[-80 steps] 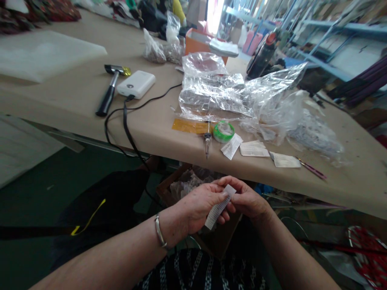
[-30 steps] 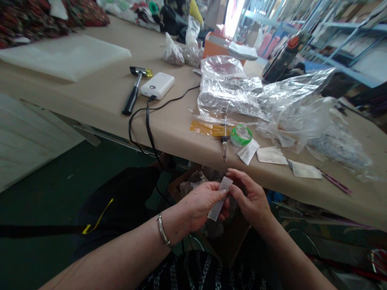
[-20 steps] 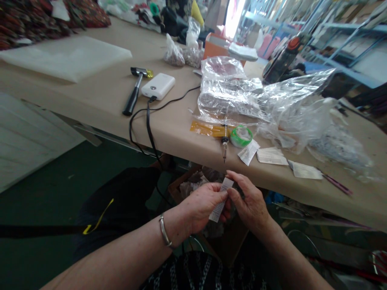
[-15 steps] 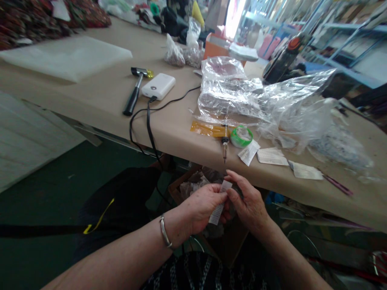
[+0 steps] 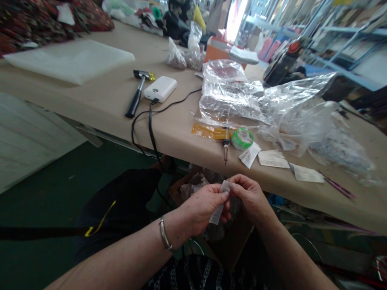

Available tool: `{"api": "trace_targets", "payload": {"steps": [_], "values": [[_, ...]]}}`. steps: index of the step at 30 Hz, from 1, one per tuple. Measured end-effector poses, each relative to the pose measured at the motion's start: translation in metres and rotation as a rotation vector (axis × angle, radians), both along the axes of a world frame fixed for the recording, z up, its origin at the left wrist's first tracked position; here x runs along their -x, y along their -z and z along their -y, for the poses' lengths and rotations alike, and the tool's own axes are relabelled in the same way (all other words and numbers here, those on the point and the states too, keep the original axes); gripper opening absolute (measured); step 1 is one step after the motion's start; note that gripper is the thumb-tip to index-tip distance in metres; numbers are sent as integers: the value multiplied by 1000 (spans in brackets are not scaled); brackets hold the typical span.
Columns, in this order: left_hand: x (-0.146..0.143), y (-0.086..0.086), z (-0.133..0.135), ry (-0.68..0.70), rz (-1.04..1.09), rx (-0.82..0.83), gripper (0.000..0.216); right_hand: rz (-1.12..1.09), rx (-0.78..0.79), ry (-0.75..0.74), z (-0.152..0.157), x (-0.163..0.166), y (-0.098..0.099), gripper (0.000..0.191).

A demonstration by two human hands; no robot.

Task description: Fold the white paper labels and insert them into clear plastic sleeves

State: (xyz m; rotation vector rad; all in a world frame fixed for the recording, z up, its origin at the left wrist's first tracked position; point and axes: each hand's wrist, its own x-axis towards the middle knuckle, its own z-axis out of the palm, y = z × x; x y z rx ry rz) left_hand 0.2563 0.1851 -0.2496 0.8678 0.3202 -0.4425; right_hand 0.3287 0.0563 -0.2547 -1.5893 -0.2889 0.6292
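My left hand (image 5: pixel 199 205) pinches a small white printed label (image 5: pixel 216 214) between thumb and fingers, just in front of the table edge. The label's lower end hangs free below the thumb. At its upper corner, the thumb and forefinger of my right hand (image 5: pixel 250 201) are closed together; the other fingers curl behind. Above the hands, a pen-shaped tool with a thin metal tip (image 5: pixel 226 154) projects over the table edge. It lies by a green ring-shaped container (image 5: pixel 242 139) with whitish contents. Several more printed labels (image 5: pixel 273 158) rest to the right.
A box of crumpled plastic (image 5: pixel 193 184) stands below the hands. On the table (image 5: pixel 175 125) are a hammer (image 5: pixel 136 100), a white power bank (image 5: pixel 160 88) with a black cable, clear plastic bags (image 5: pixel 229 96), an amber strip (image 5: pixel 207 131) and purple tweezers (image 5: pixel 338 188).
My right hand has drawn its raised fingers down and together onto the label's upper corner. The left hand keeps its hold almost unmoved. The view has shifted slightly.
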Motion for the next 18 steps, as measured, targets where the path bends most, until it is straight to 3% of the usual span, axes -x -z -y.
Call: {"api": "trace_targets", "payload": {"steps": [4, 8, 13, 18], "values": [[-3, -3, -2, -62, 72, -117, 22, 56, 20, 8, -6, -4, -5, 17], [-9, -5, -10, -203, 256, -462, 18, 221, 105, 22, -11, -10, -12, 16], [-19, -5, -19, -282, 394, -830, 18, 421, 196, 47, -17, -16, -16, 15], [-24, -6, -21, -343, 478, -983, 19, 507, 223, 50, -22, -18, -17, 13]]}}
